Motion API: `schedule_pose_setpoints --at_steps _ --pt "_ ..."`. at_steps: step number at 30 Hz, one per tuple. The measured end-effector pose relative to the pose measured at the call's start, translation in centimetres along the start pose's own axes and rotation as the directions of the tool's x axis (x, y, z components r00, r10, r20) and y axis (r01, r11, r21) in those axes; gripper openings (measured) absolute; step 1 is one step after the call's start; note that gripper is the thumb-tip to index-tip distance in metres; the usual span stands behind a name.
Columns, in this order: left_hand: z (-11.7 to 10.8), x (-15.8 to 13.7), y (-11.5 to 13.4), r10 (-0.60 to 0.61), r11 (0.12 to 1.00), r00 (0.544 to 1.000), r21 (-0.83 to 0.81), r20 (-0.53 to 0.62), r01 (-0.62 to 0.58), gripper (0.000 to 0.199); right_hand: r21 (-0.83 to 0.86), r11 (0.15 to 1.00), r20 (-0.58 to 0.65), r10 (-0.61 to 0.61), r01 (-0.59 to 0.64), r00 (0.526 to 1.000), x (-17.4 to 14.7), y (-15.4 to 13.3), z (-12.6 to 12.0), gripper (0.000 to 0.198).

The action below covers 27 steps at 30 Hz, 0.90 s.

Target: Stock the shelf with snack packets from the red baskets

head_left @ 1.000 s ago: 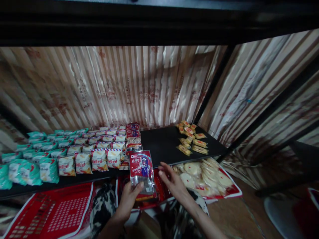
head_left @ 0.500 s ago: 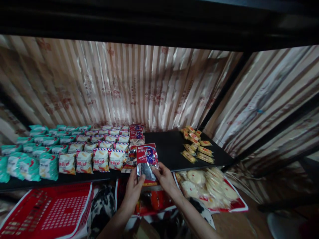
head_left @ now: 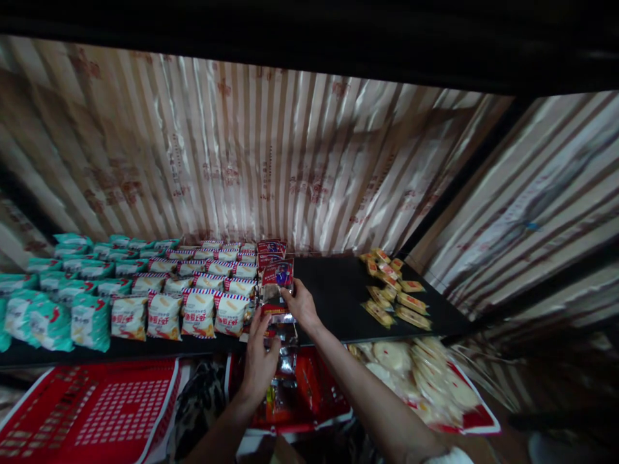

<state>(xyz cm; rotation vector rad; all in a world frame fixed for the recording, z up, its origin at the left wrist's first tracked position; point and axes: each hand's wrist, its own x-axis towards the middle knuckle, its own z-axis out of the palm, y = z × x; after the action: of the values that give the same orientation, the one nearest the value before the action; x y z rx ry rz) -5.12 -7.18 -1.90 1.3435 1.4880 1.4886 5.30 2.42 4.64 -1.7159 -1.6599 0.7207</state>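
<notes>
My right hand (head_left: pixel 302 304) grips a red-and-silver snack packet (head_left: pixel 276 277) by its right edge, thumb on the front. The packet leans over a row of similar red packets (head_left: pixel 271 247) on the black shelf. My left hand (head_left: pixel 261 361) is at the packet's lower left corner, fingertips touching its bottom edge, the thumb held apart from the fingers. Silvery packets (head_left: pixel 289 361) show just right of my left thumb; whether that hand touches them I cannot tell. Left of the row stand white snack bags (head_left: pixel 233 314) with striped tops.
Teal snack bags (head_left: pixel 90 322) fill the shelf's left. Small yellow packs (head_left: pixel 411 303) lie at its right on the black shelf (head_left: pixel 329 290). Below are a red basket (head_left: pixel 120 412), a red crate (head_left: pixel 319 386) with packets, and bagged pale round items (head_left: pixel 391 354). A dark beam crosses overhead.
The packet has moved forward and slightly left from in front of the shelf onto the red row. My left hand has slid down off its side; my right hand still grips it.
</notes>
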Motion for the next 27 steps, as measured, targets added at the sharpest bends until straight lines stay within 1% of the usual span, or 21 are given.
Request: schedule_pose_setpoints --at_steps 3,6,8,11,13,18,20,22,24,27 --pt "0.1 0.1 -0.2 -0.01 0.999 1.0 0.044 -0.01 0.01 0.046 -0.099 0.995 -0.004 0.029 -0.029 1.0 0.3 -0.2 0.2 0.042" --pt "0.2 -0.1 -0.3 -0.015 0.995 1.0 0.1 -0.002 0.015 0.044 -0.148 0.989 -0.018 0.029 -0.032 0.999 0.3 0.3 0.6 0.057" --pt "0.2 -0.2 -0.4 -0.014 0.991 1.0 0.131 0.006 0.013 0.043 -0.2 0.98 -0.024 0.02 -0.025 0.999 0.4 0.8 0.9 0.062" --pt "0.2 -0.4 -0.5 -0.017 0.988 1.0 0.157 0.01 0.015 0.042 -0.297 0.955 -0.02 -0.027 0.019 0.999 0.4 1.3 1.3 0.053" --pt "0.2 -0.4 -0.7 -0.022 0.985 1.0 0.171 0.012 0.019 0.041 -0.331 0.942 -0.029 -0.065 0.052 0.997 0.4 1.5 1.5 0.046" --pt "0.6 -0.3 -1.3 -0.019 0.98 1.0 0.196 0.011 0.017 0.043 -0.401 0.908 -0.076 -0.165 0.121 0.983 0.7 0.7 2.1 0.045" --pt "0.8 -0.3 -1.6 -0.007 0.98 1.0 0.197 0.007 0.005 0.044 -0.418 0.888 -0.037 -0.226 0.19 0.974 1.0 0.1 2.5 0.047" --pt "0.9 -0.3 -1.9 0.005 0.98 1.0 0.198 -0.002 -0.004 0.046 -0.426 0.865 0.048 -0.273 0.267 0.961 1.4 -0.3 3.0 0.051" --pt "0.8 -0.5 -2.0 0.031 0.978 0.999 0.206 -0.012 -0.027 0.047 -0.443 0.847 0.121 -0.269 0.295 0.955 1.7 -0.5 3.5 0.055" --pt "-0.1 -1.1 -2.1 0.121 0.966 0.992 0.235 -0.035 -0.109 0.045 -0.465 0.838 0.165 -0.235 0.286 0.958 2.0 -0.2 4.1 0.056"
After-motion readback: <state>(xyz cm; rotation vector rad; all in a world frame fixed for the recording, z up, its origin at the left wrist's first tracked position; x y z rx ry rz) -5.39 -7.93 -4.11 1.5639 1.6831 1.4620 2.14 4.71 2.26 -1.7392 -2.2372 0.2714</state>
